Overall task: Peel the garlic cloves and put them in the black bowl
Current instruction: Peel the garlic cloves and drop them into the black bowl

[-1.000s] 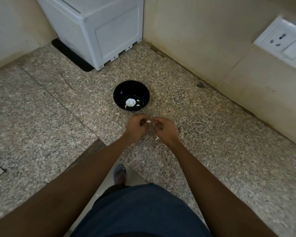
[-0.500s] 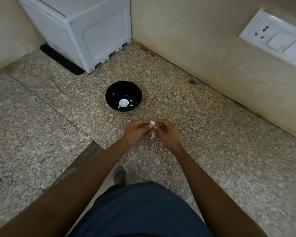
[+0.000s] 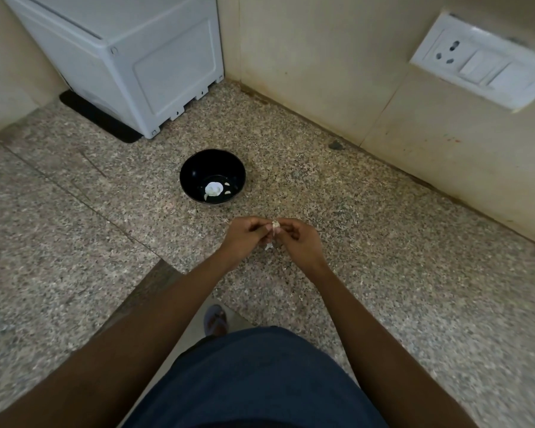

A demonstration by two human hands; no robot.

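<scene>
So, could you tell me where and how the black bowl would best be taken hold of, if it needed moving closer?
Grip the black bowl by its rim, coming from above on the near side. It stands upright and open on the counter, with white garlic pieces low in the middle, so the rim is free. Both the left hand and right hand are pinching a garlic clove, so one likely must let go first.

A speckled granite counter (image 3: 383, 273) fills most of the view. At its far left corner stands a white plastic appliance (image 3: 130, 57) on a black mat (image 3: 96, 118). Beige walls (image 3: 322, 72) meet behind it. On the right wall is a white socket and switch plate (image 3: 479, 61). Below the counter edge, a foot in a sandal (image 3: 216, 319) shows on the floor, beside dark blue clothing (image 3: 254, 381).
</scene>
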